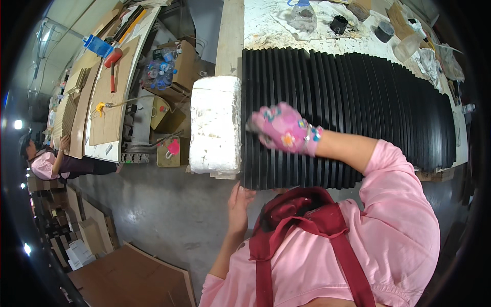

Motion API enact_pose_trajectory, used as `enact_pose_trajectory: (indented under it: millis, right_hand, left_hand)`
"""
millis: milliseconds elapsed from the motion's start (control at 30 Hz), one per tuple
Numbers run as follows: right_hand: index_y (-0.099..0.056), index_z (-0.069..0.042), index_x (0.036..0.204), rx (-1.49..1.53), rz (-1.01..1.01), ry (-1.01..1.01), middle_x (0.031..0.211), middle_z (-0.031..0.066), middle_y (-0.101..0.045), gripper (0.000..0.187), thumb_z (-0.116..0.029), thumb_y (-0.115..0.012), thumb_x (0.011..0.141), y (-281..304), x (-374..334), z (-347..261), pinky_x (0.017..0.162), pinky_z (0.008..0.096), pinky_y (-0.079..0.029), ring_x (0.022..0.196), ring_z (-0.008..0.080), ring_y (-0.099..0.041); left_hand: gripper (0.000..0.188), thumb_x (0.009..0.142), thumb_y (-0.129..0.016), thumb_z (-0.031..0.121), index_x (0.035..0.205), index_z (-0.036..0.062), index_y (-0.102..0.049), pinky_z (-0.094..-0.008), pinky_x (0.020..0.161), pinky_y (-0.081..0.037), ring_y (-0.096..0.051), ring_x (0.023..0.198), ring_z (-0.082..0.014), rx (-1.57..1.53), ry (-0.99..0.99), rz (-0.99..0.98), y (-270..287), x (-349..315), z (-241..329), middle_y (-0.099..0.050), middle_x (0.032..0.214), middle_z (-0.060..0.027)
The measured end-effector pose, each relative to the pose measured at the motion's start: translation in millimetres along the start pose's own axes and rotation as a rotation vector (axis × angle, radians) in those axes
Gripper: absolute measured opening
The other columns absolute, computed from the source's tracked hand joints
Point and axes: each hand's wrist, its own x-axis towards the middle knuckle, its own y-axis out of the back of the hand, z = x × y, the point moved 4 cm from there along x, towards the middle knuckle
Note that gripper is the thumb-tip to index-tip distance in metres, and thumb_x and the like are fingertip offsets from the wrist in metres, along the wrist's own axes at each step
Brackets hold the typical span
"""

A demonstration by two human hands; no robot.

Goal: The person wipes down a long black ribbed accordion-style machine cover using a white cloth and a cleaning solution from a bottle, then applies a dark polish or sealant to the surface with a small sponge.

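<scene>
A long row of black strips [353, 112] stands packed side by side on the workbench in front of me. My right hand [285, 128], in a pink flowered glove, is over the left part of the row. Its fingers are curled and slightly blurred; something greyish shows at their tips, too unclear to name. Bare and lower down, my left hand [239, 198] rests by the near end of the leftmost strips, its visible fingers stretched out. Left of the row lies a white block-like bundle [215, 125] with a smeared surface.
Black cups [338, 24], a clear jug [302, 18] and stained cloths lie at the bench's far side. Leftward is another bench with a red mallet [112, 59] and a yellow air gun [101, 108]. A box of bottles [162, 69] stands between them. Another person [48, 163] works far left.
</scene>
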Motion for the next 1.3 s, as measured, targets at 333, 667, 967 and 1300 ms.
enact_pose_trajectory:
  millis: [333,667,967,1300]
  right_hand:
    - [-0.06,-0.012,0.1,-0.152,0.168,-0.253,0.086,0.0113,-0.063,0.024,-0.024,-0.065,0.08,2.1,25.1,64.4,0.068,0.0407,-0.05,0.078,0.0275,-0.065]
    - [-0.06,-0.011,0.097,-0.054,0.22,-0.274,0.087,0.0097,-0.062,0.02,-0.024,-0.065,0.083,0.0,39.8,72.7,0.069,0.0402,-0.048,0.082,0.0262,-0.064]
    - [-0.055,-0.008,0.119,0.153,-0.212,0.104,0.094,0.0089,-0.061,0.046,-0.03,-0.066,0.079,-6.3,-35.1,-59.1,0.07,0.0385,-0.047,0.082,0.0251,-0.062]
    - [-0.061,-0.011,0.109,-0.024,0.231,-0.512,0.102,0.0143,-0.067,0.028,-0.028,-0.062,0.088,27.2,29.0,122.3,0.081,0.0446,-0.052,0.099,0.0316,-0.066]
  left_hand:
    - [0.037,0.105,-0.046,0.028,0.133,0.0045,-0.047,-0.0279,0.084,-0.046,-0.059,0.095,-0.0123,-0.007,0.014,-0.036,-4.8,1.6,5.4,-0.061,0.106,-0.0038]
    - [0.036,0.104,-0.047,0.027,0.131,0.0037,-0.05,-0.0278,0.082,-0.047,-0.06,0.094,-0.0128,-0.066,-0.004,-0.054,-2.3,3.3,0.8,-0.062,0.104,-0.0046]
    - [0.045,0.103,-0.049,0.033,0.136,0.0026,-0.049,-0.0267,0.081,-0.047,-0.061,0.094,-0.0117,-0.076,0.012,-0.032,9.1,9.6,-18.4,-0.063,0.108,-0.0059]
    - [0.048,0.102,-0.051,0.03,0.138,0.001,-0.045,-0.029,0.086,-0.048,-0.06,0.098,-0.0147,-0.039,0.002,-0.075,4.9,4.9,-3.3,-0.058,0.111,-0.0073]
